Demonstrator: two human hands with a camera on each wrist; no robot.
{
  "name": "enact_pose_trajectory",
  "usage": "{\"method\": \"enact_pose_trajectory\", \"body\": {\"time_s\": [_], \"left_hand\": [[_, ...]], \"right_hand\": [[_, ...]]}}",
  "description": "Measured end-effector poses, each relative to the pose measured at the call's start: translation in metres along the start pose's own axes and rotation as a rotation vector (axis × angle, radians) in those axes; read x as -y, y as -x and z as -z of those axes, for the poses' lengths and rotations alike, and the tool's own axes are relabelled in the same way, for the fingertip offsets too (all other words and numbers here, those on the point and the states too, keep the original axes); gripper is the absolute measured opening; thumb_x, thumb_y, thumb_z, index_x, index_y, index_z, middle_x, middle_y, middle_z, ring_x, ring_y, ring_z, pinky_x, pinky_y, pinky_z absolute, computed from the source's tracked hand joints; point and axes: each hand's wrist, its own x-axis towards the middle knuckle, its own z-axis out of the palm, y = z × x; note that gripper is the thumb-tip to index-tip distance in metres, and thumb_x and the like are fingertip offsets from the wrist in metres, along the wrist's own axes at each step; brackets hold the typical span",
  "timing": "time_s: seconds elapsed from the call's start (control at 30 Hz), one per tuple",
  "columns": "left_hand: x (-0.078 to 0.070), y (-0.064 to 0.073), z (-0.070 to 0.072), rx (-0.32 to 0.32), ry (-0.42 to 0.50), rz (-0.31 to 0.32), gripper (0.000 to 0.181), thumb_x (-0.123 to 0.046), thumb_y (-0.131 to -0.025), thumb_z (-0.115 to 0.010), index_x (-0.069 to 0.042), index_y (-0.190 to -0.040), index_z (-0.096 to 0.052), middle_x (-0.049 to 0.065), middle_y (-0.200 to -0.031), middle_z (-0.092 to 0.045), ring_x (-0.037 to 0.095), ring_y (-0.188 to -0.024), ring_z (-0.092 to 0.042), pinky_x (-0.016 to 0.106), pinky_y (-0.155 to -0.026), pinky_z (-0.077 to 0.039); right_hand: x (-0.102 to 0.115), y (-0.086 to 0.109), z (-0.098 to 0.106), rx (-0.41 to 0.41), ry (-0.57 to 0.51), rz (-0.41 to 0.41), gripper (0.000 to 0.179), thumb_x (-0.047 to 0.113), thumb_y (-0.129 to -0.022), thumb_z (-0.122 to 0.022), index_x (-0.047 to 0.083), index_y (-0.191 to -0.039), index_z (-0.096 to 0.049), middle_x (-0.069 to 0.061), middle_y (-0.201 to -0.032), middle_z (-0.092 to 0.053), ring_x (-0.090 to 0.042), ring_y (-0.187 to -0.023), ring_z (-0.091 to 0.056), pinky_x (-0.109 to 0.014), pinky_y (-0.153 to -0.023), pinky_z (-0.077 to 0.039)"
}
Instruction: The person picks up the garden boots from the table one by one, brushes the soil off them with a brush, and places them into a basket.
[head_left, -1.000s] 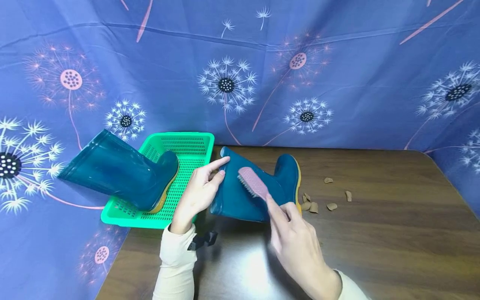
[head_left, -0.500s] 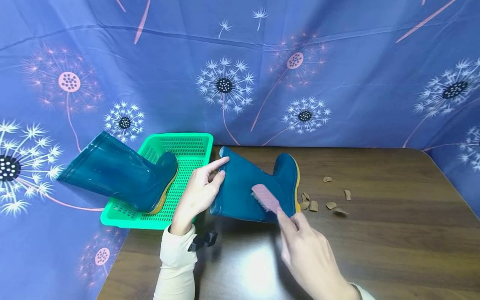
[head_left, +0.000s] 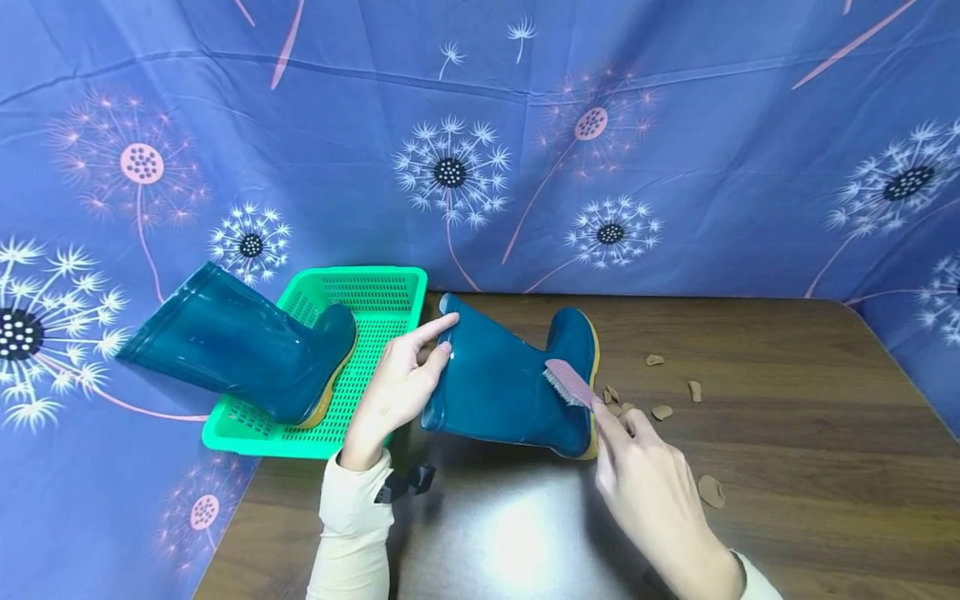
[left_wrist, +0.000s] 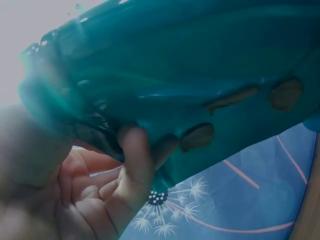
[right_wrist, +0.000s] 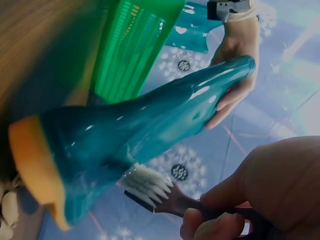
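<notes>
A blue-green rubber boot with a yellow sole is held on its side over the table, toe pointing to the back. My left hand grips the rim of its shaft, thumb on one face in the left wrist view. Brown flakes cling to the boot's side there. My right hand holds a pink-backed scrub brush by the handle. Its white bristles meet the boot near the ankle in the right wrist view.
To the left, a second matching boot leans in a green perforated basket. Several brown flakes lie on the wooden table right of the sole, with a larger flake beside my right hand. A dandelion-patterned cloth hangs behind.
My right hand has moved the brush rightward along the boot, from the shaft to the ankle. A brown flake has flown off and now lies nearer on the table. My left hand has stayed put.
</notes>
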Motion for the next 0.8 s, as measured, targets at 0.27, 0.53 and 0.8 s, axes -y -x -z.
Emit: {"method": "enact_pose_trajectory", "body": {"time_s": [0.27, 0.53, 0.8], "left_hand": [[-0.001, -0.001, -0.001, 0.019, 0.162, 0.014, 0.047, -0.019, -0.111, -0.052, -0.023, -0.158, -0.054, 0.01, -0.072, -0.066, 0.025, -0.067, -0.073, 0.032, -0.064, -0.059], [-0.007, 0.003, 0.004, -0.041, 0.269, 0.002, 0.045, -0.013, -0.11, -0.052, -0.015, -0.155, -0.057, 0.019, -0.139, -0.068, 0.015, -0.084, -0.079, 0.029, -0.077, -0.063], [-0.02, 0.016, 0.001, -0.117, 0.228, -0.047, 0.044, -0.012, -0.107, -0.057, -0.014, -0.151, -0.062, -0.002, -0.057, -0.035, 0.014, -0.045, -0.034, 0.026, -0.048, -0.027]], "right_hand": [[-0.028, 0.002, 0.006, -0.041, 0.017, -0.016, 0.034, -0.001, -0.088, -0.069, 0.0, -0.121, -0.078, -0.014, -0.081, -0.064, -0.012, -0.046, -0.035, -0.039, -0.039, -0.033], [-0.059, 0.01, 0.018, -0.101, 0.049, -0.055, 0.03, 0.002, -0.092, -0.064, -0.004, -0.119, -0.077, -0.013, -0.073, -0.059, -0.011, -0.049, -0.03, -0.038, -0.041, -0.031], [-0.091, 0.029, 0.026, -0.097, 0.043, -0.182, 0.031, 0.002, -0.092, -0.065, -0.004, -0.12, -0.077, -0.015, -0.079, -0.068, -0.012, -0.053, -0.042, -0.043, -0.043, -0.036]]}}
